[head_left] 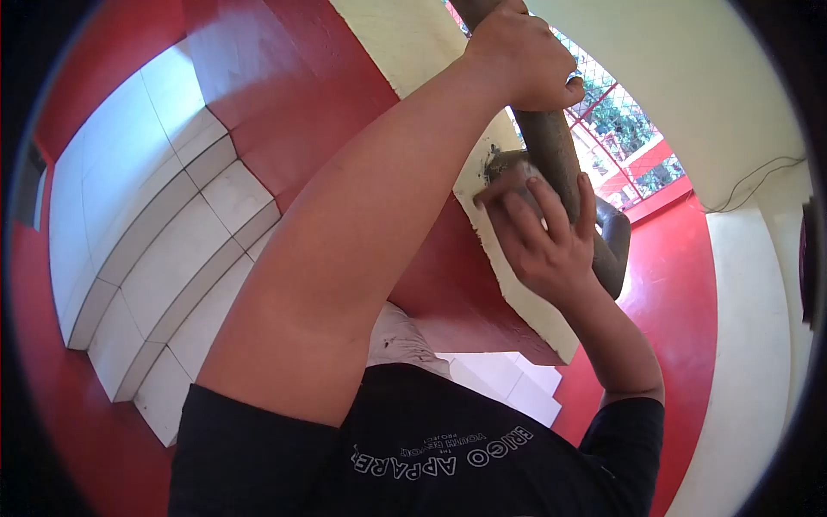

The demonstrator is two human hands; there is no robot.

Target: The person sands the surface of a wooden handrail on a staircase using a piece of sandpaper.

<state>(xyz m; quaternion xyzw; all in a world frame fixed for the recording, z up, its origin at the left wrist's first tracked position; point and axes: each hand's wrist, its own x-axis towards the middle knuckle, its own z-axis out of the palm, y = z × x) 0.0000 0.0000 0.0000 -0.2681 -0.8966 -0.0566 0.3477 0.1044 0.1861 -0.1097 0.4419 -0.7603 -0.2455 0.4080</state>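
Observation:
A dark metal handrail pipe [553, 142] runs down from the top centre and bends at its lower end. My left hand [527, 59] is wrapped round its upper part. Lower down, beside the pipe and its wall bracket [506, 162], my right hand [544, 246] has its fingers bent and partly spread. A blurred grey-brown piece lies between its thumb and fingers; what it is cannot be made out. Behind the hand is the cream top edge of a red wall [517, 297], with chipped dark marks near the bracket.
White tiled steps [164, 250] curve down on the left. A red window grille [616, 129] with plants beyond it is at the upper right. Thin wire [758, 183] hangs on the pale wall at the right. White floor tiles [508, 379] show below the wall end.

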